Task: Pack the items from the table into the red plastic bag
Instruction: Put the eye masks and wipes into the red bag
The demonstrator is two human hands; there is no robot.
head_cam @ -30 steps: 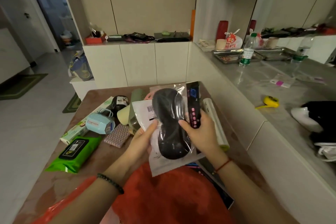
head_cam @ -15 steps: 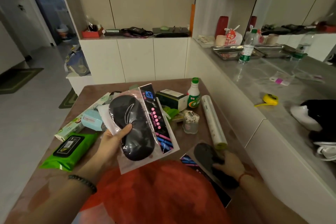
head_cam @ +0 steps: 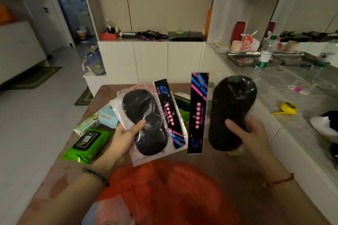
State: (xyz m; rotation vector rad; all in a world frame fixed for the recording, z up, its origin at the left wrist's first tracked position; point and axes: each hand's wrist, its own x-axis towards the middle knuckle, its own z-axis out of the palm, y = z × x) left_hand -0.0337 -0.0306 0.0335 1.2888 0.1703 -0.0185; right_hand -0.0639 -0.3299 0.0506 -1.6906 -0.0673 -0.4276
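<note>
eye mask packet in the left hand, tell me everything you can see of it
The eye mask packet is a clear, glossy plastic sleeve with a pale backing, holding a black padded mask and, along its right edge, a black card strip printed in pink and blue. The left hand holds it up, top tilted leftward, thumb pressed on the mask's front. Its lower edge hangs over the red plastic bag; a gap separates it from the second packet in the right hand.

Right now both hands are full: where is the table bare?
Bare table lies near-left, between the green wet wipes pack, the left forearm and the red plastic bag, and at the far-left corner. Boxes crowd the left edge; held eye mask packets hide the middle.
</note>
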